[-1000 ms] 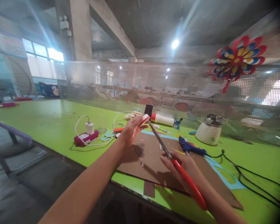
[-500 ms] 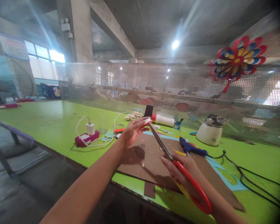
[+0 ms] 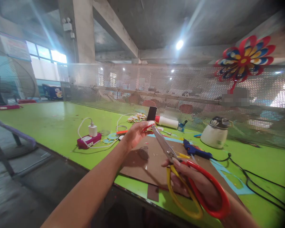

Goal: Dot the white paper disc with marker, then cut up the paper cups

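Red-and-white piece [image 3: 148, 126], likely light and easily creased, sits above the board [image 3: 134, 166] toward its far edge, left hand [image 3: 136, 134] pinching its side, right hand [image 3: 199, 179] curled round stiff scissors [image 3: 166, 149], best gripped by the handles.

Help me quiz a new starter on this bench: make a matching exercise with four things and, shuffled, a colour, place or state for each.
Things
1. Scissors
2. Glue gun
3. Power strip
4. Left hand

Descriptions
A. Holding a small red-and-white piece
B. Purple, with a white charger plugged in
C. In the right hand, with one red and one yellow handle
D. Blue, with a black cord

Pairs: 1-C, 2-D, 3-B, 4-A
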The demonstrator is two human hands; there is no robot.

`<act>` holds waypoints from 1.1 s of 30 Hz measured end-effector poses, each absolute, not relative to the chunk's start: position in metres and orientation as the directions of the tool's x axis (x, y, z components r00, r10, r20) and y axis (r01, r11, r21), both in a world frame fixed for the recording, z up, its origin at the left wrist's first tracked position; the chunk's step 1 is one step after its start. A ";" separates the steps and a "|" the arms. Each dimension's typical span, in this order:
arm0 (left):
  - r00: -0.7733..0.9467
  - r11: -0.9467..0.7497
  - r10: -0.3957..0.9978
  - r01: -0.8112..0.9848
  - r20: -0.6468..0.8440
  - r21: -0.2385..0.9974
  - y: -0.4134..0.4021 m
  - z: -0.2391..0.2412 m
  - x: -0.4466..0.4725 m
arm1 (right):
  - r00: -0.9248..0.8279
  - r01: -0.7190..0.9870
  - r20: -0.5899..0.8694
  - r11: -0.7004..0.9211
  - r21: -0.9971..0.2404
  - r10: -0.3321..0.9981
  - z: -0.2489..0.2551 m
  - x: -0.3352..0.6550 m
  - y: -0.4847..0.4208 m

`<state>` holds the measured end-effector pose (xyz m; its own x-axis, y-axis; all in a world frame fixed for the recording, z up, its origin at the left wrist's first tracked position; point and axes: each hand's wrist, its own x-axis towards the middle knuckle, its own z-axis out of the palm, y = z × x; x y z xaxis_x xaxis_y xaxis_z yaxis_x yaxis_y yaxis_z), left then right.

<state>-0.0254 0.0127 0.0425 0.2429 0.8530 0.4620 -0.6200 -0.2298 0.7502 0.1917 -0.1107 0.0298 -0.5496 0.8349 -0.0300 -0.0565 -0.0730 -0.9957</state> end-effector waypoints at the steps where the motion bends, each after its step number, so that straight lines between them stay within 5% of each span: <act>1: 0.241 -0.228 0.856 -0.619 0.458 0.751 0.013 0.042 -0.025 | -0.553 -0.059 -0.027 -0.072 -0.996 0.833 0.031 0.191 -0.111; 16: 0.283 -0.281 0.827 -0.540 0.486 0.793 0.010 0.046 -0.029 | -0.441 0.155 0.041 0.121 -0.980 0.897 0.022 0.195 -0.111; 25: 0.292 -0.333 0.806 -0.496 0.515 0.802 0.010 0.045 -0.031 | -0.284 0.459 0.282 0.388 -0.799 0.917 0.027 0.184 -0.108; 33: 0.304 -0.291 0.822 -0.503 0.481 0.814 0.010 0.045 -0.030 | -0.256 0.583 0.360 0.441 -0.683 0.897 0.015 0.188 -0.099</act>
<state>-0.0299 0.0104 0.0449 0.3039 0.8221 0.4814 -0.5028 -0.2909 0.8140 0.1877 -0.0993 0.0152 -0.2563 0.8969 0.3603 0.5825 0.4408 -0.6829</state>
